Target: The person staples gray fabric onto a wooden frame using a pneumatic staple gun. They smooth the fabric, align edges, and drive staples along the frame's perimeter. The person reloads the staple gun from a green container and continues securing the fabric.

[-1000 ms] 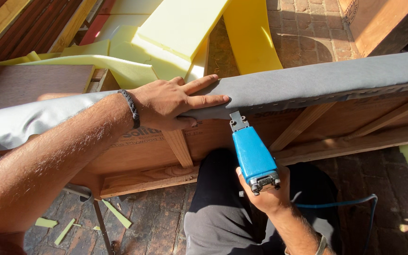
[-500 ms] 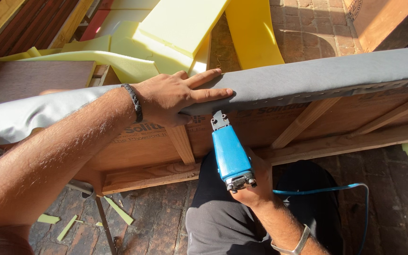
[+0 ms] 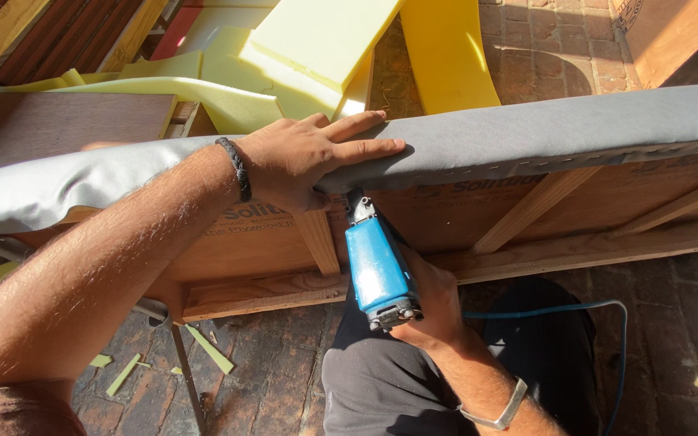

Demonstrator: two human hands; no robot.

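Note:
My left hand (image 3: 309, 157) lies flat on the grey fabric (image 3: 527, 133) that is pulled over the padded top edge of a wooden frame panel (image 3: 478, 214); its fingers point right and a dark bracelet sits on the wrist. My right hand (image 3: 430, 303) grips a blue staple gun (image 3: 375, 266) from below. The gun's nose presses against the fabric edge just under my left palm. A row of staples runs along the fabric edge to the right. A blue hose (image 3: 575, 311) trails from the gun.
Yellow foam slabs (image 3: 325, 48) and a bright yellow foam piece (image 3: 446, 56) lie beyond the panel. A dark board (image 3: 58, 125) sits at the left. Foam scraps (image 3: 203, 347) litter the brick floor (image 3: 672, 323). A metal stand leg (image 3: 183, 379) is below.
My right hand has carried the staple gun leftward along the fabric edge, until its nose sits under my left palm. My left hand stays pressed on the fabric.

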